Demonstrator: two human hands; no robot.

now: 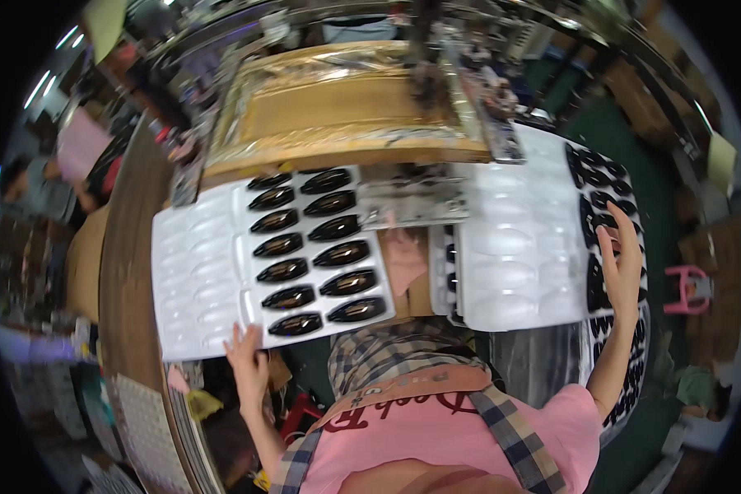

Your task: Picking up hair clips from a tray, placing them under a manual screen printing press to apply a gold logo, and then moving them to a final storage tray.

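Note:
A white molded plastic tray (239, 276) lies on the left, with rows of glossy black almond-shaped pieces (342, 253) in its right half. The cavities of its left half hold no pieces. At its near edge is my left hand (246, 359), fingers spread and touching or just over the rim. Over on the right, another white molded tray (519, 247) shows bare cavities. Beyond that tray's right side, my right hand (623, 262) hovers over or beside more black pieces (603, 185), thumb and fingers apart. I see nothing held in it.
A wood-framed screen (337, 107) with a yellowish panel stands raised behind the trays, above a metal plate (413, 198). A brown wooden board (123, 272) borders the left tray. A pink stool (687, 290) is on the floor at right. Another person (45, 185) sits far left.

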